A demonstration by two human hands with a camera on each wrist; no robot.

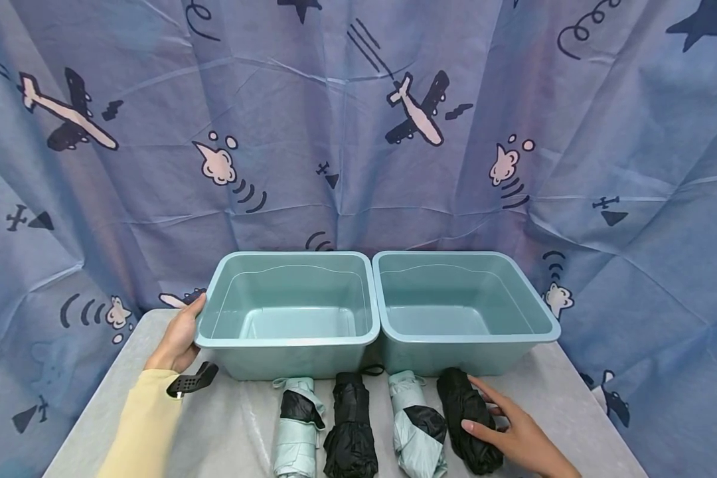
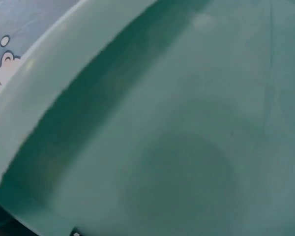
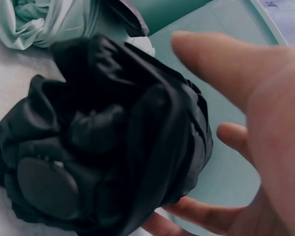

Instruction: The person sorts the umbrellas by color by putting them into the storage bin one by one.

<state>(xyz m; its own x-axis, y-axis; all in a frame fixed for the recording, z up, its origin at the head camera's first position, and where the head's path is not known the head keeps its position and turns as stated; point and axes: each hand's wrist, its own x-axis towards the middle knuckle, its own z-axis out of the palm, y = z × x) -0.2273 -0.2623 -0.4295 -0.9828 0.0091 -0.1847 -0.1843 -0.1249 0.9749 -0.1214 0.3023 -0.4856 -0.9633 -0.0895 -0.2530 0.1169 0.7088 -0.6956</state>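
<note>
My left hand (image 1: 179, 338) lies against the left outer side of a pale green plastic bin (image 1: 293, 342), its fingers along the rim. Only the bin's inside (image 2: 211, 147) fills the left wrist view; the hand itself does not show there. My right hand (image 1: 516, 431) is spread around the rightmost black folded umbrella (image 1: 469, 421), thumb on one side and fingers on the other. From the right wrist, the thumb (image 3: 211, 59) stands out above the bunched black fabric (image 3: 137, 142). To its left lie a light green folded umbrella (image 1: 415, 425), another black one (image 1: 351, 431) and another light green one (image 1: 299, 425).
A second pale green bin (image 1: 472, 338) stands to the right, side by side with the left one. Nothing shows inside either bin. The grey-white table (image 1: 227, 431) runs up to a blue patterned curtain (image 1: 334, 133) behind. A black strap (image 1: 372, 370) lies before the bins.
</note>
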